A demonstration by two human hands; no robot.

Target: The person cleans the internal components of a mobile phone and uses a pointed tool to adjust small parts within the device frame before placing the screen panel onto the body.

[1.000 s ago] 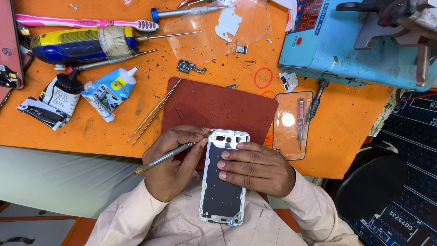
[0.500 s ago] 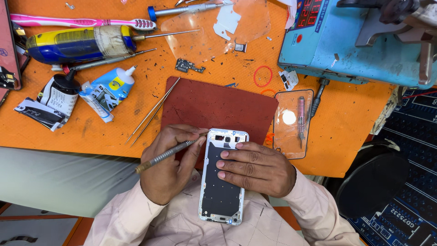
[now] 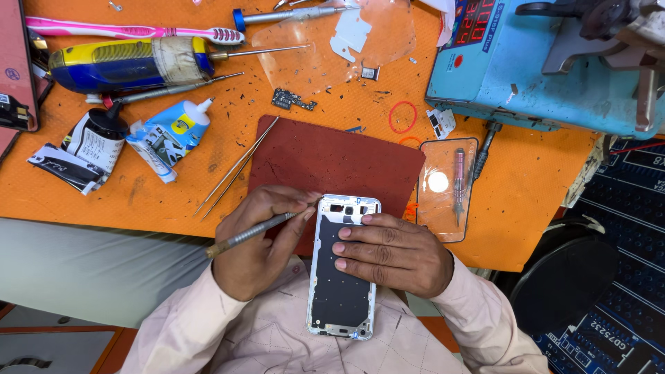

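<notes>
Left hand (image 3: 260,242) gripped a slim metal pry tool (image 3: 253,233), its tip set at the upper left edge of the opened phone frame (image 3: 343,266). Right hand (image 3: 391,253) lay flat with fingers together on the frame, pressing it down where it overhung the red mat (image 3: 332,159) at the orange table (image 3: 533,187) edge.

open room over the bare red mat (image 3: 325,156) ahead of the opened phone (image 3: 343,266). hemmed left by thin tweezers (image 3: 235,167) and glue tubes (image 3: 166,135), right by a glass panel (image 3: 447,187), beyond by the blue machine (image 3: 540,76).
</notes>
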